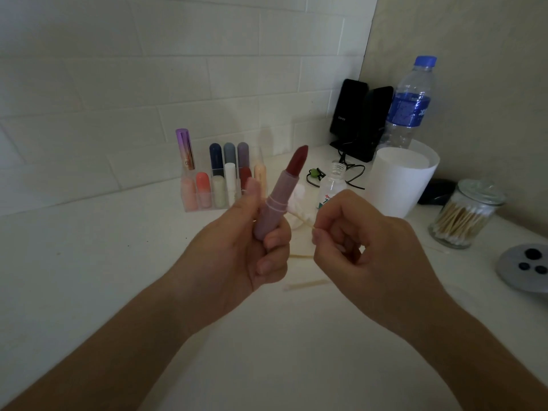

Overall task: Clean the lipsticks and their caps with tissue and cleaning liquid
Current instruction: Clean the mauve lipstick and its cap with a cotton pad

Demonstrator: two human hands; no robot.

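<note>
I see the left hand [237, 250] gripping the uncapped mauve plastic lipstick with its dark red bullet [280, 194] at centre. The right hand [367, 247] pinches a thin wooden cotton swab [305, 222]. At eleven o'clock a clear acrylic organiser [184, 188] holds capped lipsticks [216, 158]. At three o'clock a glass jar [482, 192] holds more swabs [459, 221].

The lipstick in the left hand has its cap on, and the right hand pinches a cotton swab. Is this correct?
Not quite: the head view shows the lipstick in the left hand with its cap off, the dark red stick exposed. The right hand does pinch a cotton swab.
</note>
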